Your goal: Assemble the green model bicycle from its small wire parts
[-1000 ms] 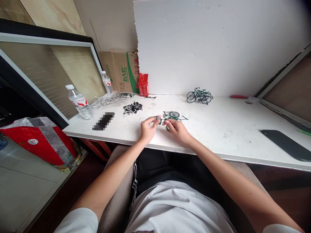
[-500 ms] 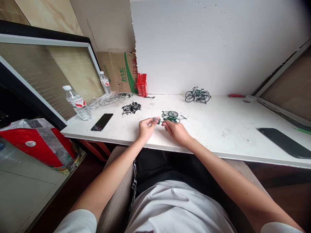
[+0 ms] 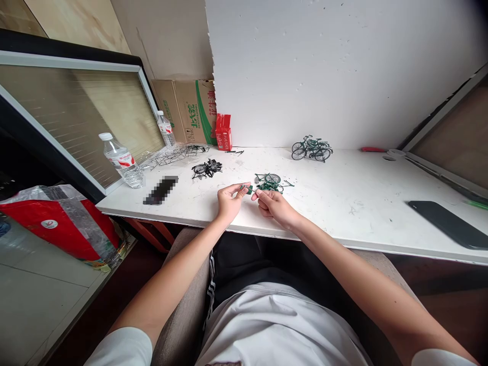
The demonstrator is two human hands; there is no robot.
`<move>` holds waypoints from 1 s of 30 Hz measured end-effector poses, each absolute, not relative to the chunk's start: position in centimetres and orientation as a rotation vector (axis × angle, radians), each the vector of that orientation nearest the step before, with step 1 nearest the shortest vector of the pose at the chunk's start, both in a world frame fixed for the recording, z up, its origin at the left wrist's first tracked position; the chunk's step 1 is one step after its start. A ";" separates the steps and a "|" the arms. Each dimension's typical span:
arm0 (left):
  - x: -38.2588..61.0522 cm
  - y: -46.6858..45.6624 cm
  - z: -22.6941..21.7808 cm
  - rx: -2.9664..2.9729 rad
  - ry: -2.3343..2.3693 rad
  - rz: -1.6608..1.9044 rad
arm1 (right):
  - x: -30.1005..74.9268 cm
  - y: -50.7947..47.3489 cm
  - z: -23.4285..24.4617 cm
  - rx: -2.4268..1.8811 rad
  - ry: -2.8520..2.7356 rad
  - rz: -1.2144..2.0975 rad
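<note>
My left hand [image 3: 229, 202] is closed in a pinch on a small dark green plastic part [image 3: 249, 189] just above the table's front. My right hand [image 3: 275, 206] pinches a thin stick-like piece [image 3: 254, 191] that reaches toward the green part; its far end is too small to make out. Just behind my right hand lie green model bicycle parts [image 3: 269, 183], among them a frame with a spoked wheel. Farther back at the right stand assembled green model bicycles [image 3: 310, 148], close together.
Black model bicycle parts [image 3: 207, 168] and wiry sprues [image 3: 173, 156] lie to the left. Two water bottles [image 3: 124, 162], a blurred-out phone [image 3: 160, 190] and a red box [image 3: 223, 133] are on the white table [image 3: 343, 198]. A dark phone [image 3: 446, 223] lies far right.
My right hand has shifted slightly, its fingers turning on the thin piece and curling more into view. My left hand keeps its pinch in nearly the same place.
</note>
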State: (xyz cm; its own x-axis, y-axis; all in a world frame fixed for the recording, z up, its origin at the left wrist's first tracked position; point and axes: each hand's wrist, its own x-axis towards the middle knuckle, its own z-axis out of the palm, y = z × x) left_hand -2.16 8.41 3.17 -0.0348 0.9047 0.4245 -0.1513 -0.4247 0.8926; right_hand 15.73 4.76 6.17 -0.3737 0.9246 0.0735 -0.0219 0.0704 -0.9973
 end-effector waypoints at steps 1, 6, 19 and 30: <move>-2.2 8.4 3.2 1.412 0.850 1.600 | 15.7 4.7 6.3 -0.909 -1.430 1.546; -2.2 8.5 3.1 1.454 0.841 1.618 | 16.1 4.5 7.2 -0.850 -1.209 1.852; -1.8 8.8 2.7 1.350 0.812 1.598 | 15.7 4.2 6.8 -1.305 -2.152 0.303; -1.9 9.0 2.7 1.373 0.843 1.588 | 16.2 4.8 5.5 -1.524 -2.387 -0.138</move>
